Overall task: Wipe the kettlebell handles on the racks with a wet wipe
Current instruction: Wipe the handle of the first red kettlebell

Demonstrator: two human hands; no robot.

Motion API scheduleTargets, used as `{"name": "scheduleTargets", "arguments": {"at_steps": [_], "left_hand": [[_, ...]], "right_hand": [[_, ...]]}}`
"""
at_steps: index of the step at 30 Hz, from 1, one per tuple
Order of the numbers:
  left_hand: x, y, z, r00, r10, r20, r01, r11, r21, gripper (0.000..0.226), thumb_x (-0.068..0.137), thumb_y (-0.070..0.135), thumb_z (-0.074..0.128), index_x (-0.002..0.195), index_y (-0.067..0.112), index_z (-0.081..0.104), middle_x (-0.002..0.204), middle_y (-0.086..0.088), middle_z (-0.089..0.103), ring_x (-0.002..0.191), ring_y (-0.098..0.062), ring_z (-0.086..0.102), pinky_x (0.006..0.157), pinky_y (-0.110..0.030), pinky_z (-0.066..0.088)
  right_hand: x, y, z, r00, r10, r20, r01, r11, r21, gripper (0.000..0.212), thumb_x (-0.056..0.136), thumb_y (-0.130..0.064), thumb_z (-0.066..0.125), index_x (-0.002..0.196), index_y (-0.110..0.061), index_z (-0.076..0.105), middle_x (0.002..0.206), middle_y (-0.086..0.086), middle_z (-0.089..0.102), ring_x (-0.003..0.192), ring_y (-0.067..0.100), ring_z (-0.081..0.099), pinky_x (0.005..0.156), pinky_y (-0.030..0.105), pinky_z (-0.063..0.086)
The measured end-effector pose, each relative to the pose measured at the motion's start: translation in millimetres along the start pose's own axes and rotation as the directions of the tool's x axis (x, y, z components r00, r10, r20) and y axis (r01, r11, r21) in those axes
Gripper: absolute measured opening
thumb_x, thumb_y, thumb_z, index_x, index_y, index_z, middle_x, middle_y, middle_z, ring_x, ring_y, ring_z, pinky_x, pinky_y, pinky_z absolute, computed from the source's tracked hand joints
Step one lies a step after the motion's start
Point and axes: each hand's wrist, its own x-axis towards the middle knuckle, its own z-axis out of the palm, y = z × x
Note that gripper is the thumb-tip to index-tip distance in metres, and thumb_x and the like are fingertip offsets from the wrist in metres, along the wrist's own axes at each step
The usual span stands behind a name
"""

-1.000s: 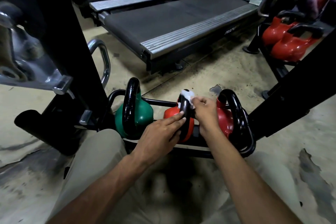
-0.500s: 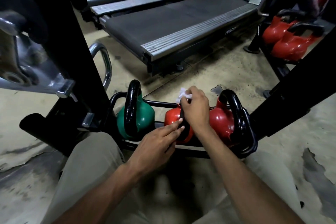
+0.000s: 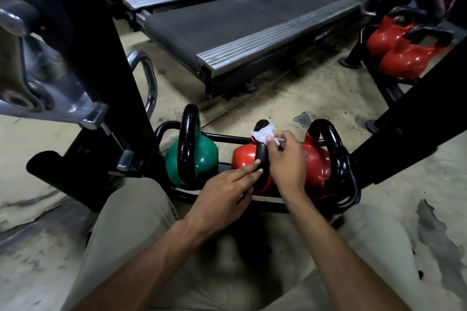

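Observation:
Three kettlebells sit on a low black rack (image 3: pixel 164 131): a green one (image 3: pixel 204 159) on the left, a red one (image 3: pixel 242 159) in the middle, another red one (image 3: pixel 316 169) on the right. All have black handles. My right hand (image 3: pixel 285 159) pinches a white wet wipe (image 3: pixel 264 134) against the top of the middle kettlebell's handle (image 3: pixel 261 156). My left hand (image 3: pixel 227 192) rests with straight fingers on the lower side of that same handle, steadying it.
A treadmill (image 3: pixel 240 23) lies on the floor beyond the rack. A second rack with red kettlebells (image 3: pixel 404 50) stands at the far right. Black machine frames flank me on the left (image 3: pixel 83 58) and right (image 3: pixel 409 129). My knee (image 3: pixel 131 222) is at the rack's front.
My right hand with the wipe slid down over the middle handle half a second ago and has come back to the handle's top. The left hand stayed on the handle.

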Motion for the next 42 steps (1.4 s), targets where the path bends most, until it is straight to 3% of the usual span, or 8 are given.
{"name": "scheduleTargets", "arguments": {"at_steps": [4,8,11,16,24,33,37,42], "left_hand": [[-3.2,0.2,-1.1,1.000,0.015,0.005,-0.015,1.000,-0.009,0.044,0.097,0.019,0.061,0.141,0.019,0.061,0.157,0.010,0.048,0.128,-0.013,0.062,0.097,-0.036,0.056],[-5.5,1.2,-2.6,1.000,0.017,0.019,-0.017,1.000,0.004,0.045,0.096,0.018,0.063,0.141,0.020,0.061,0.159,0.012,0.044,0.129,-0.012,0.061,0.099,-0.034,0.055],[-5.9,0.8,-3.7,0.999,0.010,0.037,-0.010,1.000,0.004,0.047,0.096,0.020,0.062,0.143,0.020,0.059,0.160,0.012,0.042,0.127,-0.014,0.062,0.098,-0.035,0.055],[-4.0,0.7,-5.1,0.998,0.010,0.059,-0.011,1.000,0.013,0.051,0.090,0.020,0.059,0.141,0.019,0.060,0.158,0.006,0.047,0.126,-0.017,0.063,0.097,-0.035,0.056],[-4.0,3.9,-7.6,0.998,0.025,0.058,-0.029,0.998,0.060,0.045,0.086,0.023,0.058,0.129,0.013,0.066,0.142,-0.007,0.063,0.114,-0.025,0.068,0.088,-0.037,0.060],[-0.8,3.8,-3.1,0.999,-0.039,0.027,0.041,0.997,-0.066,0.052,0.090,0.029,0.052,0.140,0.019,0.062,0.155,0.009,0.049,0.120,-0.020,0.067,0.088,-0.041,0.060],[-2.5,5.1,-3.9,1.000,-0.024,-0.003,0.024,0.997,-0.074,0.044,0.096,0.031,0.056,0.138,0.019,0.064,0.154,0.011,0.050,0.120,-0.016,0.067,0.090,-0.040,0.060],[-1.9,4.3,-3.8,0.999,-0.030,0.014,0.031,0.996,-0.084,0.044,0.097,0.032,0.058,0.139,0.021,0.063,0.156,0.013,0.048,0.122,-0.014,0.066,0.092,-0.038,0.059]], "right_hand": [[5.4,2.9,21.9,0.719,0.575,0.391,-0.673,0.434,0.599,0.017,0.089,-0.014,0.052,0.083,-0.003,0.065,0.078,0.019,0.064,0.072,0.033,0.062,0.058,0.031,0.051],[22.7,-12.6,5.8,0.456,0.491,0.742,-0.847,-0.017,0.531,0.037,0.103,-0.018,0.033,0.100,0.004,0.062,0.077,0.021,0.073,0.056,0.031,0.070,0.054,0.029,0.058],[18.2,-24.7,4.4,0.542,0.529,0.653,-0.790,0.054,0.611,0.025,0.102,-0.015,0.038,0.098,-0.002,0.058,0.071,0.015,0.074,0.055,0.026,0.069,0.057,0.031,0.058],[2.2,-17.2,10.0,1.000,-0.031,0.001,0.031,0.999,-0.045,0.005,0.092,-0.015,0.063,0.097,-0.015,0.064,0.096,-0.002,0.063,0.083,0.014,0.058,0.073,0.031,0.049],[23.6,-44.9,8.1,0.763,-0.319,0.562,0.645,0.442,-0.624,0.024,0.095,-0.017,0.056,0.113,-0.009,0.069,0.121,0.007,0.063,0.117,0.026,0.053,0.089,0.037,0.048],[-25.9,-3.6,5.0,0.984,0.035,-0.175,-0.020,0.996,0.089,0.008,0.089,-0.016,0.069,0.082,-0.017,0.070,0.082,-0.008,0.071,0.074,0.008,0.064,0.071,0.026,0.052],[-5.4,-1.9,12.8,0.799,0.587,0.129,-0.547,0.623,0.559,0.019,0.093,-0.005,0.061,0.078,-0.015,0.065,0.073,0.001,0.069,0.059,0.011,0.062,0.057,0.026,0.049],[18.7,-6.9,4.3,0.444,0.557,0.702,-0.860,0.046,0.508,0.034,0.098,-0.010,0.037,0.089,0.005,0.065,0.075,0.023,0.072,0.058,0.033,0.072,0.051,0.034,0.061]]}}
